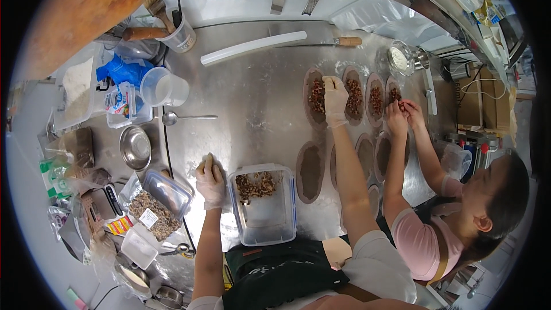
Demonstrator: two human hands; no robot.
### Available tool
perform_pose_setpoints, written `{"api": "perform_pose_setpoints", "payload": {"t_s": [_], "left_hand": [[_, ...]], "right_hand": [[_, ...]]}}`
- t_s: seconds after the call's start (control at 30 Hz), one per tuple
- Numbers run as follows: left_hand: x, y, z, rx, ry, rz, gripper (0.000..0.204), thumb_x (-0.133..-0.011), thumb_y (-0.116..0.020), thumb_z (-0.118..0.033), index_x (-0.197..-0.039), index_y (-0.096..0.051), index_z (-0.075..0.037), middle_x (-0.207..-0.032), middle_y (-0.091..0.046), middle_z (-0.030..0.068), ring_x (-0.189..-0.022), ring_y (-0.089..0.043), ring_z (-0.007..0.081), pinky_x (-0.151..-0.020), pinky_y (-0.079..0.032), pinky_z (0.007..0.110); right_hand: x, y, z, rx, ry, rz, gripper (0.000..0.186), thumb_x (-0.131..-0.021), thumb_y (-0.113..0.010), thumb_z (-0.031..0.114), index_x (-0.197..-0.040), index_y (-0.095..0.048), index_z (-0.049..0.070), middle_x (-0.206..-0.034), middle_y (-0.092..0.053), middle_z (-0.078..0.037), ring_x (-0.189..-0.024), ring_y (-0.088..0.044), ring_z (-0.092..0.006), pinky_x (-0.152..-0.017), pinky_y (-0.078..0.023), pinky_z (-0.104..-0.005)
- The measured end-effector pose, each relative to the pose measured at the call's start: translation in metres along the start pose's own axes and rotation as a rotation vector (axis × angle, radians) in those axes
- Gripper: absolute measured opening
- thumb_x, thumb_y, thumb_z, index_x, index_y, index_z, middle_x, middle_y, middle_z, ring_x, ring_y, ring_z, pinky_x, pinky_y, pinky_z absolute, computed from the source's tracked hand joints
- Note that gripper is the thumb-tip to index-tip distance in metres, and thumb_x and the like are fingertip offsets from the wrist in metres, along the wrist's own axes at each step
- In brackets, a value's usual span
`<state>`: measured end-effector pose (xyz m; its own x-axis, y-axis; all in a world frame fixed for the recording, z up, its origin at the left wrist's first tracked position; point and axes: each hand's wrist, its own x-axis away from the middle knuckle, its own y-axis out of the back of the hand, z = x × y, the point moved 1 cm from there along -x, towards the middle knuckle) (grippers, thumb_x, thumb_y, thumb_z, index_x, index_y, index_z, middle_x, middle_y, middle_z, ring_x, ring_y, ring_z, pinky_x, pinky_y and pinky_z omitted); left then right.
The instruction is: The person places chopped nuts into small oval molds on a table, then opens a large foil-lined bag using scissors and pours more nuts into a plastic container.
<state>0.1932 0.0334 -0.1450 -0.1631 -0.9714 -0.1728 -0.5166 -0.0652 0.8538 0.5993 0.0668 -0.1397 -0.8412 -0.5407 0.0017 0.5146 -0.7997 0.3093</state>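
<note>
Clear rectangular plastic tub of brown chopped filling is sitting nearest, roughly a third full. Gloved left hand is resting just left of the tub, loosely curled, holding nothing I can make out. Gloved right hand, far beyond the tub, is pinching filling onto an oval dough piece. The far row is already filled; nearer ovals are still bare.

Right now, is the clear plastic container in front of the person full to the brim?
No. The clear plastic container holds only a small heap of brown chopped filling at its far end; the rest is bare.
</note>
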Motion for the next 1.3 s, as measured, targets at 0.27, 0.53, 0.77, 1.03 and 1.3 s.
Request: {"api": "perform_pose_setpoints", "payload": {"t_s": [0.27,0.53,0.77,1.03,1.3], "left_hand": [[0.000,-0.001,0.001,0.037,-0.007,-0.027,0.033,-0.085,-0.058,-0.011,-0.118,-0.058,-0.015,-0.104,-0.055,0.0121,-0.090,-0.060,0.0272,-0.075,-0.052,0.035],[-0.001,-0.003,0.001,0.009,-0.016,-0.028,0.034,-0.084,-0.059,-0.010,-0.118,-0.058,-0.014,-0.103,-0.056,0.0129,-0.089,-0.061,0.0280,-0.074,-0.052,0.036],[0.002,-0.003,0.005,0.016,-0.008,-0.015,0.035,-0.086,-0.058,-0.012,-0.121,-0.057,-0.017,-0.105,-0.054,0.0096,-0.090,-0.059,0.0249,-0.077,-0.052,0.033],[0.003,-0.004,0.008,-0.027,-0.010,-0.014,0.036,-0.086,-0.058,-0.013,-0.122,-0.057,-0.019,-0.105,-0.054,0.0080,-0.090,-0.059,0.0236,-0.076,-0.051,0.032],[0.003,-0.006,0.012,0.088,0.067,-0.003,0.027,-0.089,-0.056,-0.015,-0.116,-0.061,-0.015,-0.104,-0.055,0.0081,-0.091,-0.058,0.0215,-0.079,-0.050,0.031]], "right_hand": [[-0.017,-0.006,0.017,-0.203,-0.281,0.112,0.016,-0.088,-0.055,0.014,-0.088,-0.067,0.004,-0.072,-0.059,0.002,-0.055,-0.042,-0.0037,-0.050,-0.034,-0.0185],[-0.016,-0.006,0.017,-0.177,-0.257,0.135,0.016,-0.088,-0.057,0.015,-0.085,-0.067,0.003,-0.073,-0.059,0.001,-0.054,-0.042,-0.0048,-0.049,-0.033,-0.0207],[-0.004,0.006,0.006,-0.644,-0.315,-0.021,0.013,-0.091,-0.054,0.009,-0.097,-0.063,0.001,-0.081,-0.060,-0.001,-0.059,-0.048,-0.0063,-0.049,-0.036,-0.0201],[0.007,-0.008,-0.011,-0.665,-0.182,-0.040,0.014,-0.089,-0.054,-0.001,-0.100,-0.062,0.002,-0.094,-0.060,-0.003,-0.069,-0.051,-0.0084,-0.060,-0.043,-0.0214],[0.006,-0.004,-0.008,-0.698,-0.278,-0.041,0.016,-0.089,-0.055,-0.001,-0.104,-0.062,0.000,-0.095,-0.059,-0.006,-0.071,-0.052,-0.0103,-0.062,-0.044,-0.0233]]}}
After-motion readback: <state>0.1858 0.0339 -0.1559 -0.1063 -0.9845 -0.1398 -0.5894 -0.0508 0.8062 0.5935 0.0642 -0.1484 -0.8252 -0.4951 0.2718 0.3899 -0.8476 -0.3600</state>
